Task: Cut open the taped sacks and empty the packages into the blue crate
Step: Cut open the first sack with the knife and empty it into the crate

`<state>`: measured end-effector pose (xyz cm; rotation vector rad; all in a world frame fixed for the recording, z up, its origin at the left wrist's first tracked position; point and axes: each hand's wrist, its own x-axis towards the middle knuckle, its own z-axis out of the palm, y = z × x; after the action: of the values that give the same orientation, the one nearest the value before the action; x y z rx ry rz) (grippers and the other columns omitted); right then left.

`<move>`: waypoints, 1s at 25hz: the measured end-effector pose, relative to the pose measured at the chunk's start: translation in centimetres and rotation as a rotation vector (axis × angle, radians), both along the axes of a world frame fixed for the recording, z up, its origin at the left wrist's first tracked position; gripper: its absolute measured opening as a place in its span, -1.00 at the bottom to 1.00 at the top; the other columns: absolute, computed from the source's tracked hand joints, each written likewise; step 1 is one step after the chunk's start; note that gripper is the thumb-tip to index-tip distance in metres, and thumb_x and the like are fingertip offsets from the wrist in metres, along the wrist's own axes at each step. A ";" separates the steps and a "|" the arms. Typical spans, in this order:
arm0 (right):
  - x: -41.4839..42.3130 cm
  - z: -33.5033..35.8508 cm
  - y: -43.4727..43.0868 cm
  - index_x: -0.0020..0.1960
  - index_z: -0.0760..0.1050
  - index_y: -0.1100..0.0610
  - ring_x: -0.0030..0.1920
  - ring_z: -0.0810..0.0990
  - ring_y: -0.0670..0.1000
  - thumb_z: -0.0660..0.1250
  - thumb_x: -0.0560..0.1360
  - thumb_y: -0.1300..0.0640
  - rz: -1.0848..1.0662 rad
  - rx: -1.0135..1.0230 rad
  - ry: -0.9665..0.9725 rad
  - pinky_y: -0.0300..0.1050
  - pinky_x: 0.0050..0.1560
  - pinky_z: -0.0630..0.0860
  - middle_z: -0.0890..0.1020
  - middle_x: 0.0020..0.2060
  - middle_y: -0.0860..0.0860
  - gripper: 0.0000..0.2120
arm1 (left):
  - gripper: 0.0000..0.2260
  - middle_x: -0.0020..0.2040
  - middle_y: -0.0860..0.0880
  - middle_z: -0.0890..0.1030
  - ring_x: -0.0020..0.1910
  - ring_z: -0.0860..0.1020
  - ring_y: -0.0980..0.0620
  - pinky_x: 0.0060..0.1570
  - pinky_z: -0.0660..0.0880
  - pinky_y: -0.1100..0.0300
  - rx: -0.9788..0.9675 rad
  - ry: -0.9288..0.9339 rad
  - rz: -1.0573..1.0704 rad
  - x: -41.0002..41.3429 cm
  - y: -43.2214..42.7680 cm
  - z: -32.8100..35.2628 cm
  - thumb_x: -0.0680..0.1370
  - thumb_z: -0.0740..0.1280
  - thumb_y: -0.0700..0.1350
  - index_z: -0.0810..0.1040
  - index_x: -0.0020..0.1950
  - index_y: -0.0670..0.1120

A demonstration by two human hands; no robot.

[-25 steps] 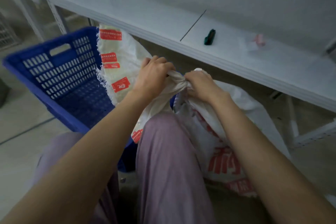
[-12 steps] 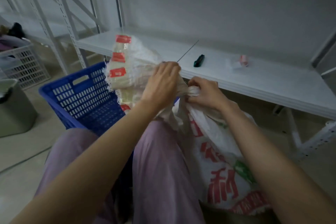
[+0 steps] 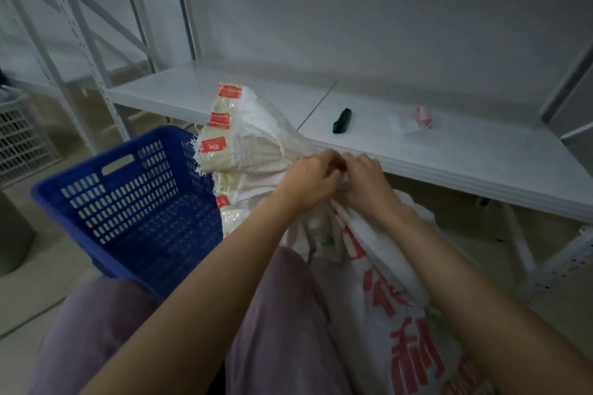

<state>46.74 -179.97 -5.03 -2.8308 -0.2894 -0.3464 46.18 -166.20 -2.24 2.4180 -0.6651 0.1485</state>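
Since half a second ago the left hand [image 3: 309,181] and right hand [image 3: 365,184] have drawn together and now touch. I see both gripping the sack's [image 3: 385,292] bunched neck. Its taped end [image 3: 237,151] leans over the crate's [image 3: 134,183] right rim; sack contents hidden.
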 end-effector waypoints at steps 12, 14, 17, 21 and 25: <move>7.0 1.5 -0.7 0.05 0.60 0.03 -0.02 0.58 -0.10 0.42 0.44 0.06 0.210 0.068 0.553 -0.18 0.01 0.54 0.63 -0.06 -0.08 -0.80 | -0.46 0.27 -0.06 0.39 0.29 0.26 -0.08 0.33 0.11 0.00 0.710 -0.057 -0.057 5.6 1.5 -6.9 0.44 0.32 0.21 0.41 0.32 -0.05; 9.7 1.3 -0.7 0.05 0.61 0.08 -0.06 0.56 -0.09 0.34 0.51 0.09 0.060 0.263 0.340 -0.24 -0.05 0.48 0.62 -0.09 -0.05 -0.84 | -0.48 0.24 -0.04 0.39 0.26 0.27 -0.07 0.30 0.13 0.05 0.587 -0.005 -0.020 5.7 2.2 -8.6 0.42 0.34 0.20 0.42 0.27 -0.04; 14.5 -0.1 -1.0 0.19 0.51 0.15 0.04 0.51 0.01 0.19 0.60 0.00 -0.147 0.276 0.071 -0.15 0.04 0.40 0.58 0.07 0.06 -0.71 | -0.55 0.20 0.03 0.38 0.25 0.27 -0.03 0.23 0.10 0.12 0.386 -0.014 0.036 6.2 3.4 -10.1 0.38 0.36 0.17 0.44 0.19 -0.01; 20.7 -2.3 -1.0 0.49 0.20 0.10 0.45 0.19 0.20 0.02 0.64 -0.09 -0.202 -0.144 0.172 0.13 0.38 0.19 0.23 0.47 0.18 -0.52 | -0.60 0.16 0.06 0.47 0.25 0.34 0.03 0.23 0.02 0.11 0.343 -0.053 0.010 6.9 3.5 -10.5 0.40 0.34 0.16 0.41 0.13 -0.02; 24.6 -4.4 -0.6 0.52 0.12 0.12 0.50 0.06 0.24 -0.08 0.64 -0.15 -0.358 -0.111 0.319 0.17 0.42 0.10 0.06 0.52 0.18 -0.46 | -0.60 0.08 0.03 0.55 0.13 0.46 -0.01 0.23 0.03 0.07 0.421 -0.096 -0.027 6.9 3.4 -11.3 0.44 0.32 0.17 0.37 0.12 -0.05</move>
<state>71.34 -180.62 -9.44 -2.9802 0.2750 0.0590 53.09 -162.76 -13.49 2.8159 -0.8411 0.1230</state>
